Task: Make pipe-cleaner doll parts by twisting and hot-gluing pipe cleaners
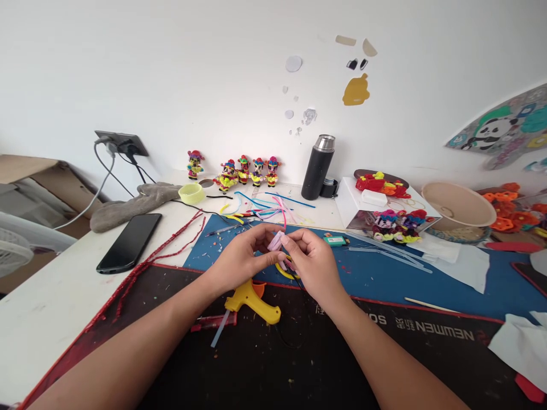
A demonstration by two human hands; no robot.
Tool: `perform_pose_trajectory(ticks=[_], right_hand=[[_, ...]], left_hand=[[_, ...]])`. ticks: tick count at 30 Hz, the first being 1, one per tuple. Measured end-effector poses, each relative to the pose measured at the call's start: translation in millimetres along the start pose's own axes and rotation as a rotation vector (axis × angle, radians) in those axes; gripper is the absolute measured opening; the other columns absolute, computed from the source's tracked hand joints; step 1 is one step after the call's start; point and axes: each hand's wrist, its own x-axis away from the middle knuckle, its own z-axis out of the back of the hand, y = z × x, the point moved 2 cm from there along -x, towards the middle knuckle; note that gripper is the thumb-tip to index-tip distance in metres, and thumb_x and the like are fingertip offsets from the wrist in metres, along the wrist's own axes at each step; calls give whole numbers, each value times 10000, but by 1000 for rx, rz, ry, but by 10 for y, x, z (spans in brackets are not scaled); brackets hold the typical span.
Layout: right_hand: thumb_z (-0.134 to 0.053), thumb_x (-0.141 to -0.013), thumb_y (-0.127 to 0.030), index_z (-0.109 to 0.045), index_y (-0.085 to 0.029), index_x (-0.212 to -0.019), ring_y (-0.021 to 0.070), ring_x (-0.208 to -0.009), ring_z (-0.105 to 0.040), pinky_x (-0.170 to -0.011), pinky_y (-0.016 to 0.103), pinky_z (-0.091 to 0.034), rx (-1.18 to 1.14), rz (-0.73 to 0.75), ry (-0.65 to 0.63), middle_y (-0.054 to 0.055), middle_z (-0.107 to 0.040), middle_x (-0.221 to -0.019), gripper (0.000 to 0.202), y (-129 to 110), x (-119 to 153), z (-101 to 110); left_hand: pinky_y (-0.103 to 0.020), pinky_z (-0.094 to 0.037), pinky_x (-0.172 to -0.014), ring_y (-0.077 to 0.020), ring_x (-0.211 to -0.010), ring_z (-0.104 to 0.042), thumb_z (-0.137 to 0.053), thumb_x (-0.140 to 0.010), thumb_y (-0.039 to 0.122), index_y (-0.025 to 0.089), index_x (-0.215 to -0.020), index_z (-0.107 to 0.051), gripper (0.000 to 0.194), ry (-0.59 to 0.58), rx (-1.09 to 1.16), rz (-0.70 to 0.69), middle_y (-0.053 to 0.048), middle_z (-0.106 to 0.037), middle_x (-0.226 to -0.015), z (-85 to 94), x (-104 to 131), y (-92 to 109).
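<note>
My left hand [252, 249] and my right hand [311, 256] meet over the mat, fingers closed on a small lilac pipe-cleaner piece [276, 241]. My left thumb and forefinger pinch it from one side, and my right fingertips grip its other end. Its lower part is partly hidden by my fingers. Right below my hands lies a yellow glue gun [256, 302] with a translucent glue stick [220, 329] poking out of its back. A yellow ring-shaped strand [282, 272] shows just under my fingers.
Loose coloured pipe cleaners [273, 206] lie behind my hands. Several small figures [257, 172] stand by the wall, near a black thermos [318, 168]. A phone [129, 243] and red twisted strands [145, 265] are at left. Glue sticks [395, 256] lie at right, before a white box [348, 199].
</note>
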Motion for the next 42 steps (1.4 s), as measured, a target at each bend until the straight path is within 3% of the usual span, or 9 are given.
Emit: perform_pose_trajectory(ticks=[4, 8, 15, 19, 25, 29, 36, 42], right_hand=[[-700, -880, -598, -612, -219, -819, 109, -448, -416, -433, 242, -345, 13, -1, -18, -60, -508, -543, 394, 0, 9, -8], [-703, -872, -632, -606, -222, -833, 99, -423, -383, -411, 238, -314, -26, -16, -47, -73, -483, -535, 423, -3, 3, -13], [-697, -881, -655, -612, -227, -984, 106, -410, -417, -417, 248, -351, -85, -34, -86, -84, -505, -556, 449, 1, -8, -20], [-717, -888, -592, -609, -214, -952, 98, -411, -436, -416, 241, -354, -100, -29, -92, -85, -522, -568, 399, 7, 0, -28], [-718, -882, -566, -615, -210, -884, 92, -390, -420, -402, 236, -346, -99, -46, -72, -82, -522, -532, 371, -5, -8, -20], [-721, -888, -562, -616, -206, -889, 90, -399, -427, -413, 235, -366, -116, -47, -76, -85, -521, -535, 372, -15, -4, -16], [-707, -923, -578, -642, -203, -990, 78, -399, -445, -414, 234, -371, -137, -6, -109, -80, -551, -611, 387, 24, 2, -19], [-698, -941, -540, -654, -198, -975, 84, -413, -484, -436, 233, -401, -72, 17, -115, -71, -572, -605, 347, 15, 10, -31]], left_hand=[[-288, -468, -722, -167, -790, -589, -716, -953, 396, 206, -1240, -569, 374, 98, -50, -13, -16, -657, -887, 15, 6, -20], [-271, -473, -711, -147, -782, -579, -746, -926, 454, 198, -1021, -588, 316, 134, 57, -20, -11, -633, -904, 46, -27, 12], [-270, -471, -643, -146, -692, -586, -725, -931, 527, 186, -990, -613, 364, 66, 91, 36, 12, -629, -773, 47, -31, 20], [-268, -474, -654, -144, -695, -582, -677, -976, 502, 198, -1039, -575, 327, -3, 90, 40, 22, -623, -770, 2, -4, -2], [-284, -497, -755, -163, -838, -613, -763, -924, 445, 200, -1073, -563, 349, 11, 43, -24, -17, -644, -920, 10, 10, -6], [-275, -487, -702, -151, -782, -581, -753, -930, 452, 184, -1024, -608, 319, 66, -14, -11, -14, -626, -866, 38, 4, -14], [-265, -516, -634, -149, -695, -645, -790, -895, 468, 167, -923, -606, 354, 95, 165, 29, -5, -672, -771, 55, -44, -5], [-254, -533, -628, -148, -673, -673, -792, -902, 458, 161, -909, -608, 349, 37, 280, 83, -15, -702, -731, 39, -45, -33]])
